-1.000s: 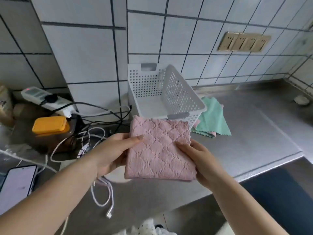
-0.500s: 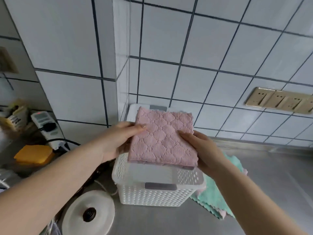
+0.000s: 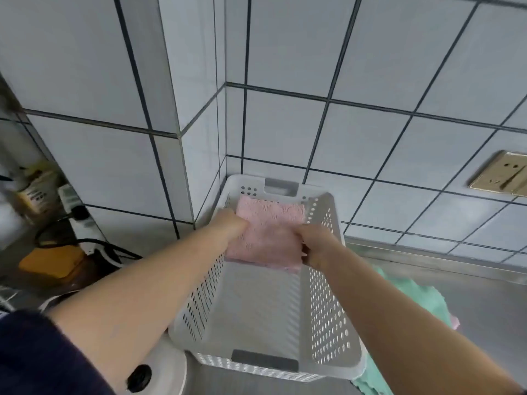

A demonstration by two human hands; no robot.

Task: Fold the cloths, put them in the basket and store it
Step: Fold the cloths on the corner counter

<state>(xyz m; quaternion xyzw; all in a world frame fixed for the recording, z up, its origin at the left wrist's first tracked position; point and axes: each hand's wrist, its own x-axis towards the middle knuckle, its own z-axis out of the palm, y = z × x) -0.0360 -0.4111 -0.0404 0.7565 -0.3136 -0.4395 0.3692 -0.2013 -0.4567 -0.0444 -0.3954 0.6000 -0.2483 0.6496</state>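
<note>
A folded pink cloth (image 3: 266, 233) is inside the white perforated basket (image 3: 328, 303), towards its far end. My left hand (image 3: 229, 225) grips the cloth's left edge and my right hand (image 3: 316, 246) grips its right edge, both reaching down into the basket. The basket stands on the steel counter in the tiled corner. A green cloth (image 3: 419, 303) lies on the counter to the right of the basket, partly under it, with a bit of pink cloth (image 3: 454, 323) showing at its edge.
A white round lid with a black knob (image 3: 159, 372) lies at the basket's near left corner. A power strip with black cables (image 3: 85, 223), an orange box (image 3: 54, 262) and a bottle (image 3: 34, 192) crowd the left. A gold wall socket (image 3: 504, 175) is on the right.
Both hands have carried the pink cloth from in front of the basket, over its rim, and down inside it. My head has moved closer and now looks down into the basket.
</note>
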